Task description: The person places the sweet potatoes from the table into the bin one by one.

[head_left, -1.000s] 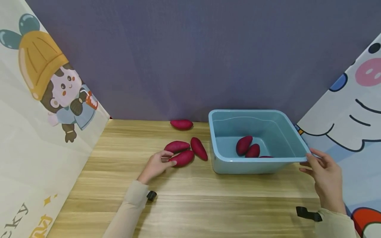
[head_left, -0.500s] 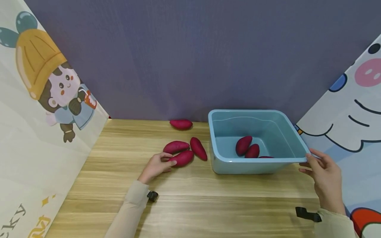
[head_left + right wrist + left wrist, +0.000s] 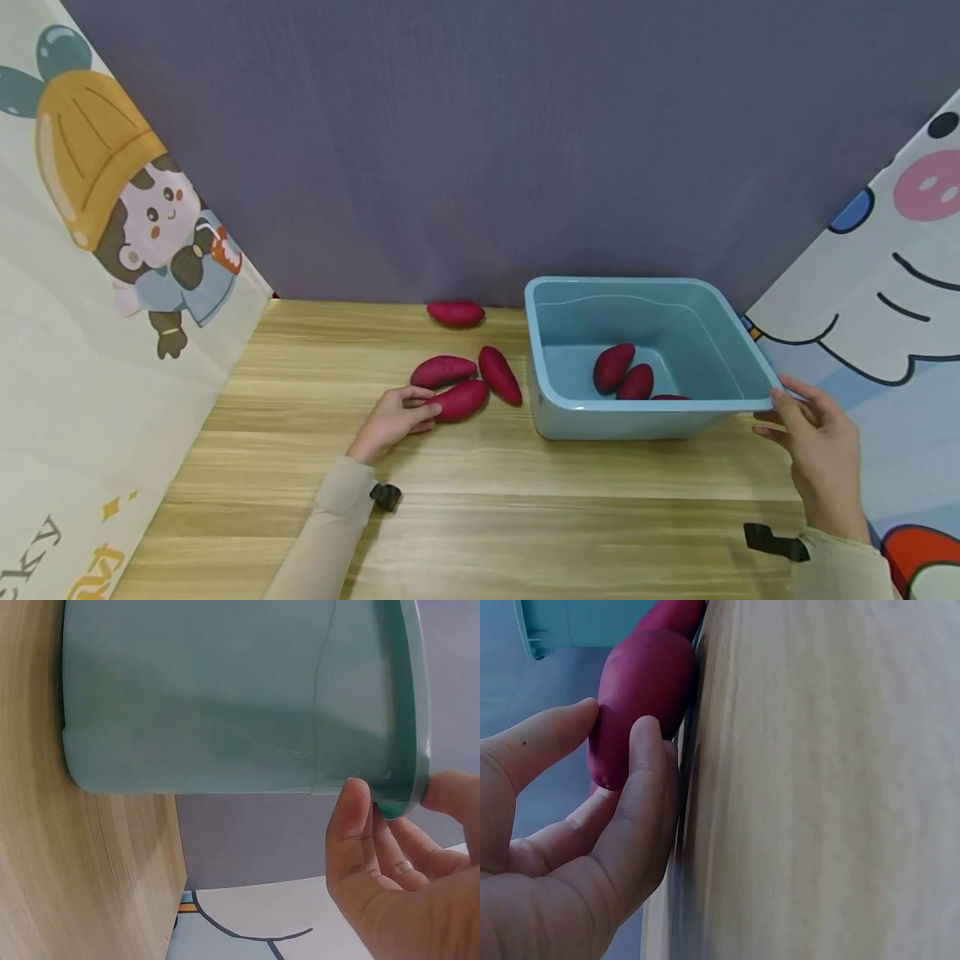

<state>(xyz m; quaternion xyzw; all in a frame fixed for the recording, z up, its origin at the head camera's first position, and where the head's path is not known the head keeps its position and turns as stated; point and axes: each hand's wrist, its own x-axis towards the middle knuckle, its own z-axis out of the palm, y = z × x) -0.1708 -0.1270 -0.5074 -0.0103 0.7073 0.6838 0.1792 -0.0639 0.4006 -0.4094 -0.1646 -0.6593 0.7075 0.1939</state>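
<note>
My left hand [image 3: 390,423] pinches the left end of a red-purple sweet potato [image 3: 463,401] lying on the wooden table. The left wrist view has the thumb on one side of this sweet potato [image 3: 645,682] and the fingers on the other. Just behind it lies a second sweet potato [image 3: 444,371], with a third [image 3: 500,376] slanting at its right end. On the right, my right hand [image 3: 823,454] holds the near right corner of a light blue plastic bin [image 3: 607,423]. In the right wrist view, thumb and fingers straddle the rim of the bin [image 3: 210,712].
Several sweet potatoes lie inside the bin, among them one [image 3: 615,368] near its middle; the front wall partly hides another. A single sweet potato [image 3: 456,314] rests at the table's back edge, by the dark blue backdrop [image 3: 390,150]. Cartoon-printed panels [image 3: 90,400] flank both sides.
The fingers of my left hand have shifted slightly around the end of the sweet potato. The bin, the other sweet potatoes and my right hand stay where they were.
</note>
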